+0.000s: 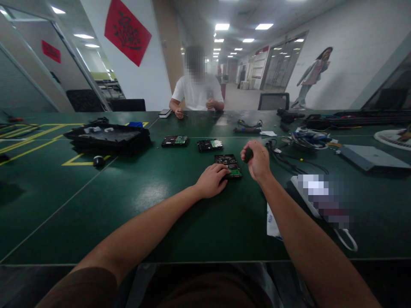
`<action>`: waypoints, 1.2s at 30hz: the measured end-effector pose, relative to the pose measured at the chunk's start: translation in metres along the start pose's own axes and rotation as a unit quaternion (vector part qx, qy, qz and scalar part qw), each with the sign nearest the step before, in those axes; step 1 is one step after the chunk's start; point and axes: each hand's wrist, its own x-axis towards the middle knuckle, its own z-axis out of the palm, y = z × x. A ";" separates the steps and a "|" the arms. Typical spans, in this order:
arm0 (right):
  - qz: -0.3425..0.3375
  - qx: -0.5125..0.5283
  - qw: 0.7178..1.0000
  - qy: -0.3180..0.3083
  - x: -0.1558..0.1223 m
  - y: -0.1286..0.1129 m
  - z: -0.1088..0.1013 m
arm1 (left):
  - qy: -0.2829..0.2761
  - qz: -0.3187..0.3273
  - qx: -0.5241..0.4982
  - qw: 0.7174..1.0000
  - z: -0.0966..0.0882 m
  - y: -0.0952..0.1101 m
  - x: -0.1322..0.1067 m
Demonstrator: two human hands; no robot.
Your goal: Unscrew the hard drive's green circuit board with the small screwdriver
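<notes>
A hard drive (236,172) with its green circuit board showing lies on the green table. My left hand (212,180) holds it from the left, fingers over its upper face and thumb by its near edge. Just right of the drive, my right hand (259,161) is closed round the dark handle of a screwdriver (248,155), raised above the table; its thin shaft hardly shows. Two more hard drives lie beyond: one hard drive (210,145) close behind, the other hard drive (175,141) farther left.
A black plastic tray (109,134) stands at the left. To the right are bundled cables (308,139), a grey metal box (374,157) and a white power strip (308,196) beside my forearm. Across the table sits a person in a white shirt (196,94).
</notes>
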 end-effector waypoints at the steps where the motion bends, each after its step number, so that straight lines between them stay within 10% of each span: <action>1: -0.009 0.001 1.000 0.003 0.000 0.000 0.000 | 0.001 0.000 0.000 1.000 0.000 0.000 0.000; 36: -0.026 -0.097 0.995 -0.005 -0.001 0.001 0.001 | 0.000 -0.003 -0.005 1.000 -0.001 0.001 0.001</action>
